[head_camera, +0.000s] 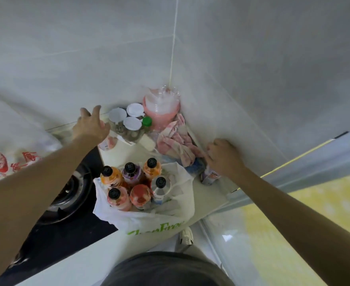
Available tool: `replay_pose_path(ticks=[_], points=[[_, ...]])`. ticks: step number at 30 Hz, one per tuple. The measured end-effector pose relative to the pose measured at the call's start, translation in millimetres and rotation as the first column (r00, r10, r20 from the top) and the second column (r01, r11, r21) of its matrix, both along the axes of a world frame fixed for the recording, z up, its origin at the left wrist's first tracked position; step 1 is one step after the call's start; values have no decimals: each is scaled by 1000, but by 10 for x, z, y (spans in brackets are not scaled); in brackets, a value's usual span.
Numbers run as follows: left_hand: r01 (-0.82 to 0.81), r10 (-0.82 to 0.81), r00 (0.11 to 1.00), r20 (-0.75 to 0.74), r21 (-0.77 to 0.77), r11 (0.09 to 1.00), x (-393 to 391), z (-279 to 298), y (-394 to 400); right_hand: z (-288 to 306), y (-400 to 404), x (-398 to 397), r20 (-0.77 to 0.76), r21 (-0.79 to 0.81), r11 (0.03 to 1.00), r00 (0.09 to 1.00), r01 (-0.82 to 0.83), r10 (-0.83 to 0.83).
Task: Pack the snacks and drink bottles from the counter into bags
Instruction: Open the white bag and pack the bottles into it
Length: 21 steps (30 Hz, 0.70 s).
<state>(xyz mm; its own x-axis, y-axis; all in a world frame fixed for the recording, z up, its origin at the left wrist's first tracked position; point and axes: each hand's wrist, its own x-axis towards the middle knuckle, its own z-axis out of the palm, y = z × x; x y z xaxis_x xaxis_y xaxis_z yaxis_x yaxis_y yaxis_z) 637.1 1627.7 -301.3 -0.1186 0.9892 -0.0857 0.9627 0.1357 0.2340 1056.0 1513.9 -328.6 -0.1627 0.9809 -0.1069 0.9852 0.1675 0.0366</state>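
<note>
A white plastic bag (149, 221) with green lettering stands open on the counter, holding several drink bottles (131, 172) with black caps, orange, purple, pink and clear. My left hand (90, 125) reaches over a pink-labelled bottle (108, 143) at the back left, fingers wrapped on its top. My right hand (223, 157) grips a can-like drink (210, 176) near the right wall. Jars with white lids (131, 122) hold snacks at the back.
A black gas hob (66, 195) lies left of the bag. A pink container of clear cups (161, 108) fills the corner, a pink cloth (176, 141) beside it. A white bag with red print (5, 164) sits far left. Tiled walls close in behind and right.
</note>
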Motion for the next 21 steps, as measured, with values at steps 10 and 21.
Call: replay_pose_path(ticks=[10,21], points=[[-50,46,997,-68,-53,997,-117,-102,109,-89,-400,-88,79,130,984,988,120,-131],[56,-59,993,101,34,998,-237,-202,-50,-2,-50,-197,-71,-55,983,981,178,-181]])
